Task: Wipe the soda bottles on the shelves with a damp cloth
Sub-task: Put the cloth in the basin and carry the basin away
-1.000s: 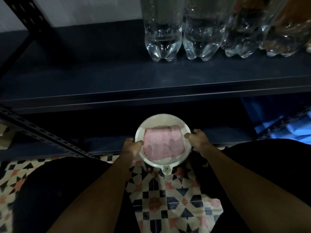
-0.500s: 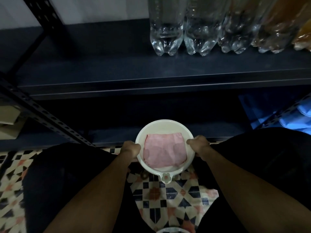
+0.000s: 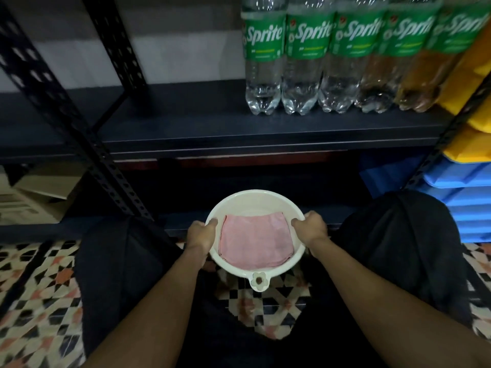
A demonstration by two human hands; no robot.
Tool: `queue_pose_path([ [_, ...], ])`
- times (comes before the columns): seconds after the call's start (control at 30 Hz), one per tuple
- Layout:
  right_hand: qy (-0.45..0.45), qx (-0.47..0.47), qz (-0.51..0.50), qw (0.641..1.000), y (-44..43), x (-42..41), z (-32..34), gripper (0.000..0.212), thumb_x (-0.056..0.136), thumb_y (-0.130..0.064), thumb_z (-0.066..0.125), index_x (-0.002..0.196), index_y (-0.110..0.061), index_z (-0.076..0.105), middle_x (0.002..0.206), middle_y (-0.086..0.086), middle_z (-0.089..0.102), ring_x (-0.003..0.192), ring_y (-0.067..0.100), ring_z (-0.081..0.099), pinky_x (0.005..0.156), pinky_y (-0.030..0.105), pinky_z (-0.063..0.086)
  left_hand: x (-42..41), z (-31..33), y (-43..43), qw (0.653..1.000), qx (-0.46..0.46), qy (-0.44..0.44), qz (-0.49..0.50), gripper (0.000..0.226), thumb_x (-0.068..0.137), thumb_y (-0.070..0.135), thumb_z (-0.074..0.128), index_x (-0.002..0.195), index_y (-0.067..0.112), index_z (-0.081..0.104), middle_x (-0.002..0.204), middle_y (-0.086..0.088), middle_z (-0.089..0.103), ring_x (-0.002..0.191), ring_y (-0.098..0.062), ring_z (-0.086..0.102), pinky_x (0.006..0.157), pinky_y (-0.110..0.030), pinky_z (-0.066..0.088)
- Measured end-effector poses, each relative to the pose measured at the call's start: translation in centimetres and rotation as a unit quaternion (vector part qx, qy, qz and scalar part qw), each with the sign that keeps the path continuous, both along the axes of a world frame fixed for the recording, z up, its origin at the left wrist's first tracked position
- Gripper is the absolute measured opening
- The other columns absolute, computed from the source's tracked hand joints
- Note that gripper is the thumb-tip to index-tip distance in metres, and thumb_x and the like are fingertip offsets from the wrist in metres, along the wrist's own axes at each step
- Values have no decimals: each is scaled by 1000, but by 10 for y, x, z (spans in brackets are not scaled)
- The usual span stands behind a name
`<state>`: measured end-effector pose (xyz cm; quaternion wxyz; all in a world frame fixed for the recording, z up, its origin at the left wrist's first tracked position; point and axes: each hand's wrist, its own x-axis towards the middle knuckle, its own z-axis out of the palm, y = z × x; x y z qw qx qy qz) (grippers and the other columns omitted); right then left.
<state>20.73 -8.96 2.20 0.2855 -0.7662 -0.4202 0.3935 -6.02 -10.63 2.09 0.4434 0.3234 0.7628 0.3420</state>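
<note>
A folded pink cloth [image 3: 255, 239] lies inside a white round basin [image 3: 252, 199] held low between my knees. My left hand [image 3: 200, 232] grips the basin's left rim and my right hand [image 3: 310, 225] grips its right rim. On the dark shelf [image 3: 186, 126] above stands a row of several clear soda bottles [image 3: 263, 62] with green Sprite labels, their tops cut off by the frame. The basin sits below the shelf's front edge, apart from the bottles.
A black perforated shelf post [image 3: 79, 139] slants down on the left. Yellow bins [image 3: 473, 139] and blue bins [image 3: 462, 187] are stacked at the right. A cardboard box [image 3: 29, 197] sits lower left. Patterned floor tiles [image 3: 39, 288] lie underfoot.
My view has tilted upward, so the bottles' green labels now show. The basin stays held in both hands and has shifted slightly forward, towards the shelf.
</note>
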Motion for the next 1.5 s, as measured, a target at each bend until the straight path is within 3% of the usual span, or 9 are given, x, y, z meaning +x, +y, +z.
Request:
queue_pose_path([
  [0.2, 3, 21, 35, 999, -5, -7, 36, 16, 93, -21, 65, 101, -9, 59, 90, 6, 65, 71, 18, 60, 52, 24, 41, -20, 26, -25, 999, 32, 12, -15, 44, 104, 42, 62, 96, -2, 62, 96, -17, 71, 85, -36, 71, 78, -45, 59],
  [0.43, 8, 8, 64, 998, 10, -14, 25, 16, 93, -25, 66, 95, -10, 61, 89, 8, 68, 76, 22, 66, 60, 27, 48, -34, 10, -31, 1000, 1, 8, -11, 43, 101, 46, 68, 86, 7, 59, 87, -17, 72, 72, -28, 68, 65, -39, 55],
  [0.67, 21, -51, 47, 997, 39, -7, 1, 21, 92, -26, 67, 96, -6, 63, 89, 9, 68, 83, 28, 67, 64, 29, 48, -29, 6, 17, 996, -67, 39, -46, 48, 100, 46, 69, 96, -2, 67, 90, -17, 76, 80, -35, 76, 75, -51, 63],
  [0.8, 8, -82, 41, 996, 51, 3, 12, 23, 93, -27, 65, 90, -6, 59, 80, 5, 60, 83, 30, 61, 63, 29, 41, -22, 22, 38, 987, -107, 72, -97, 50, 97, 54, 65, 97, 4, 72, 96, -18, 75, 87, -36, 76, 83, -55, 63],
  [0.93, 16, -123, 15, 992, 42, 21, 55, 26, 94, -31, 65, 92, -7, 58, 92, 13, 63, 85, 31, 59, 71, 33, 43, -2, 67, 44, 977, -152, 82, -126, 43, 100, 44, 69, 100, 0, 71, 103, -21, 74, 95, -37, 74, 88, -55, 62],
  [1.07, 16, -153, 1, 988, 20, 52, 127, 53, 74, -52, 56, 98, -5, 65, 95, 13, 65, 88, 32, 62, 74, 35, 45, 26, 127, 39, 964, -197, 78, -162, 37, 100, 42, 70, 105, 6, 73, 106, -18, 75, 96, -36, 74, 85, -55, 64],
  [1.23, 38, -168, -92, 981, -26, 99, 210, 38, 86, -35, 67, 112, -7, 68, 97, 6, 65, 94, 29, 61, 78, 31, 44, 80, 220, 25, 949, -236, 47, -205, 27, 101, 31, 69, 121, 12, 71, 114, -15, 74, 102, -36, 73, 89, -56, 63],
  [1.37, 39, -164, -159, 973, -80, 149, 290, 18, 92, -30, 67, 92, -13, 62, 96, 10, 67, 94, 29, 61, 86, 37, 50, 135, 304, 7, 924, -262, 49, -273, 26, 101, 32, 68, 119, 13, 70, 110, -12, 75, 101, -34, 73, 89, -56, 63],
  [1.5, 31, -159, -180, 970, -122, 197, 342, 28, 94, -31, 66, 101, -4, 69, 92, 8, 66, 90, 28, 62, 79, 34, 45, 192, 363, -2, 905, -246, 68, -339, 10, 100, 32, 68, 93, 26, 69, 99, -7, 74, 89, -26, 71, 79, -42, 62],
])
